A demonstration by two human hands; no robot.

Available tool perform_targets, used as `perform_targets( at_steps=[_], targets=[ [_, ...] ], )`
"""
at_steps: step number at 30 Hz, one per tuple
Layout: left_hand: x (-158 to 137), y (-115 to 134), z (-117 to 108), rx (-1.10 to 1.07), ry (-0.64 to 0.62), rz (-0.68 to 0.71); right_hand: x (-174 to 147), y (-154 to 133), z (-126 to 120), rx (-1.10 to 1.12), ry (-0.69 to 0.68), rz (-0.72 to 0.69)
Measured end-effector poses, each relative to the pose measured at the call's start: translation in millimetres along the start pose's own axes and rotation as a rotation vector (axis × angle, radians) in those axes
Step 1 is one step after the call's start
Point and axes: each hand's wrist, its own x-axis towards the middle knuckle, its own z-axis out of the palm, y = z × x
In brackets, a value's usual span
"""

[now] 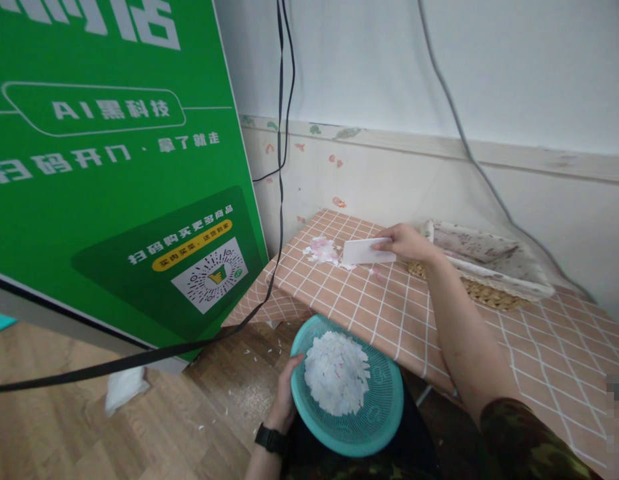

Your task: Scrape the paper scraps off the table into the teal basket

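In the head view my right hand (402, 241) pinches a white card (362, 251) over the checked tablecloth (359, 300). Just left of the card lies a small pile of white and pink paper scraps (323, 251), with a few bits beneath its lower edge. My left hand (288, 387) grips the left rim of a teal plastic basket (389, 427), held below the table's front edge. A heap of pale paper scraps (336, 373) sits inside this basket. The fingers under the rim are hidden.
A cloth-lined wicker basket (494, 293) stands against the wall, right of my right hand. A green cabinet (114, 167) rises at the left. A black strap (274, 267) hangs in front of the table's left end. Scraps and a white bag (125, 389) lie on the floor.
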Motion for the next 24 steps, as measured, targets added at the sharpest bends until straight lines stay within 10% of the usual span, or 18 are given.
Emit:
perform_targets(
  at_steps=[24],
  targets=[
    [6.9,-6.7,-8.2,0.004,-0.003,0.014,3.7,-4.4,4.5,-0.125,0.127,-0.03]
  ],
)
